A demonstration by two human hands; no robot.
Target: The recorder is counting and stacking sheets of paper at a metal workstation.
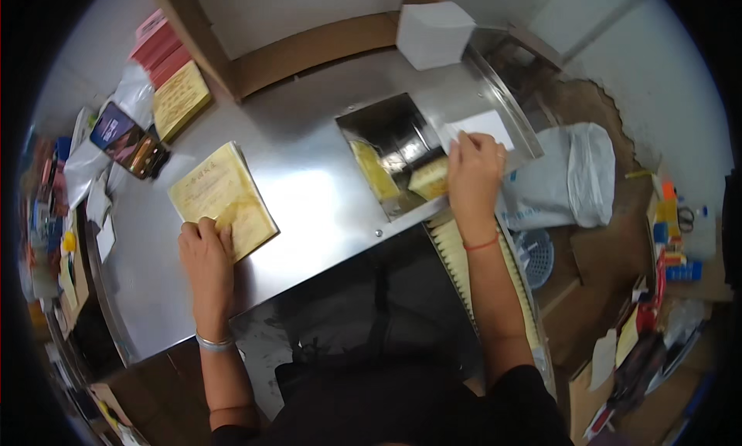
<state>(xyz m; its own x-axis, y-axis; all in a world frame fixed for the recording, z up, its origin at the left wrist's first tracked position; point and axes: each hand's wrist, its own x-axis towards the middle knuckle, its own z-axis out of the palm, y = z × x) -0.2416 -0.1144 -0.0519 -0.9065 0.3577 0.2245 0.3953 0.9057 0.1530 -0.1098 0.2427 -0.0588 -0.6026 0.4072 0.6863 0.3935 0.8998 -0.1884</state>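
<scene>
My left hand (207,253) rests at the near edge of a yellow printed booklet (220,187), its fingers curled and closed on the lower corner. The booklet lies tilted on the steel table, left of centre. On the right, my right hand (475,175) is closed, fingertips pinching a small white sheet of paper (491,127) beside a rectangular opening (394,125) in the tabletop. Yellow printed pieces (375,171) show inside that opening, one close to my right hand. My palms hide part of the booklet and of the opening's edge.
A stack of white paper (437,36) stands at the back. A phone (127,141) on a stand, a yellow stack (182,98) and pink stacks (161,48) are at left. Below the right edge are a grey-white bag (564,175), a blue basket (535,257) and a row of yellow booklets (518,284).
</scene>
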